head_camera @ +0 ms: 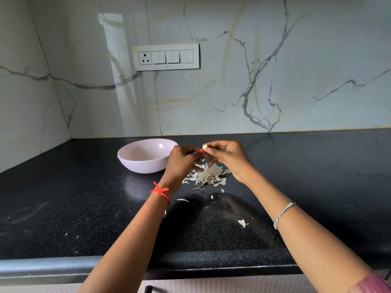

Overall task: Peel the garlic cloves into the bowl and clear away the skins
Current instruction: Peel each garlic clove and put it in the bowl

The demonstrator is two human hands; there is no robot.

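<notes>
A small pale garlic clove [204, 147] is pinched between the fingertips of both hands, held above the counter. My left hand [183, 163] touches it from the left with a red-nailed thumb; my right hand [229, 157] grips it from the right. Directly below the hands lies a heap of papery white garlic skins [208, 176]. A pale pink bowl [135, 163] stands just left of my left hand; something pale lies at its bottom, hard to make out.
Loose skin scraps [242, 223] lie scattered on the black granite counter [84, 204] nearer me. A marble wall with a switch panel [166, 57] rises behind. The counter's front edge [63, 265] runs below my forearms.
</notes>
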